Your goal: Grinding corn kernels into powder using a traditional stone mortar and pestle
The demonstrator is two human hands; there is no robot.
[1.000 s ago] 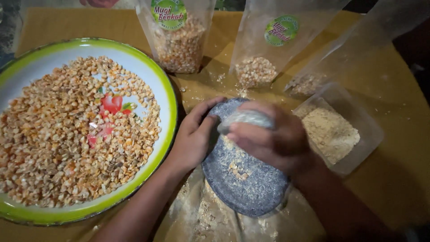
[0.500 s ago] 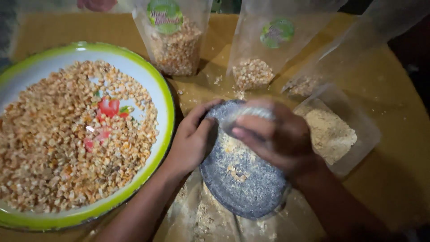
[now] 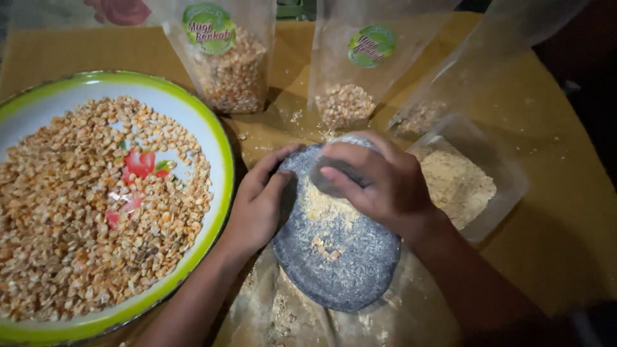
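Because the big green-rimmed plate [image 3: 222, 167] of kernels fills the table's left edge, I keep my left hand [image 3: 260, 202] open against the grey grinding stone [image 3: 340, 257] at the front centre to steady it. My right hand [image 3: 376, 183] grips a small pestle stone [image 3: 324, 183] on it. Bags [image 3: 228, 58] stand along the far edge.

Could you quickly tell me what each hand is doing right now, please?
Left hand: open, resting on the grinding slab edge.
Right hand: closed around a stone.
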